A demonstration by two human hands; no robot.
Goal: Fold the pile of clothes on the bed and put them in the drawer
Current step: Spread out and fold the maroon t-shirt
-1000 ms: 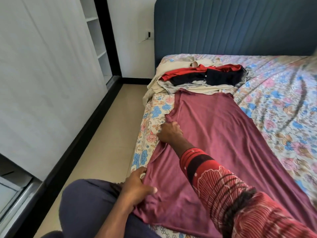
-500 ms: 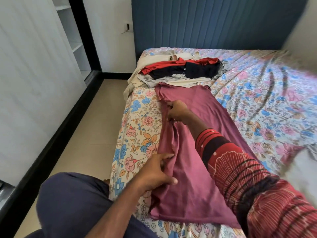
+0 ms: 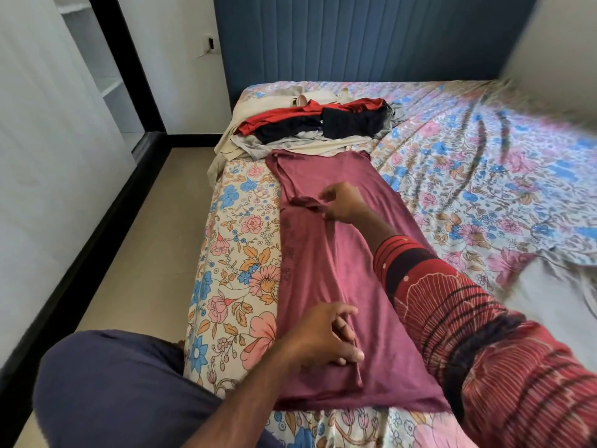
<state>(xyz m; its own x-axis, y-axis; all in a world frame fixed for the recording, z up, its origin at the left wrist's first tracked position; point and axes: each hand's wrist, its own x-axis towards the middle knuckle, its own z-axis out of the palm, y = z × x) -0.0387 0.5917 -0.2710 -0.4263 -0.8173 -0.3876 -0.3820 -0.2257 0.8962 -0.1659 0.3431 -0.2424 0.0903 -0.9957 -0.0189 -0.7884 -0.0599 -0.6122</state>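
Maroon knit garment point(image 3: 339, 286), a long soft jersey piece, lies flat down the middle of the frame on the floral-print bedsheet point(image 3: 232, 286), its left side folded in over itself so a long folded edge runs up the cloth. Nearest, at lower centre, the left hand point(image 3: 323, 342) has its fingers curled round that folded edge near the hem and pinches it against the bed. Beyond it, at mid-frame, the right hand point(image 3: 342, 203), reaching out of a red patterned sleeve point(image 3: 484, 334), nips a small bunch of cloth near the sleeve fold between thumb and fingertips. Farther up, touching the garment's top edge, sits the unfolded pile of clothes point(image 3: 323, 126): red, dark navy, grey and cream pieces heaped together in the upper centre, in front of the blue padded headboard point(image 3: 355, 37). A white wardrobe with an open shelf point(image 3: 106, 85) stands at upper left; no drawer can be made out. Likely trouble from here: the thin jersey looks slippery, so if either pinch lets go unevenly the folded edge could slide askew and wrinkle. Pulling toward the far end could also drag the pile, since the two touch.
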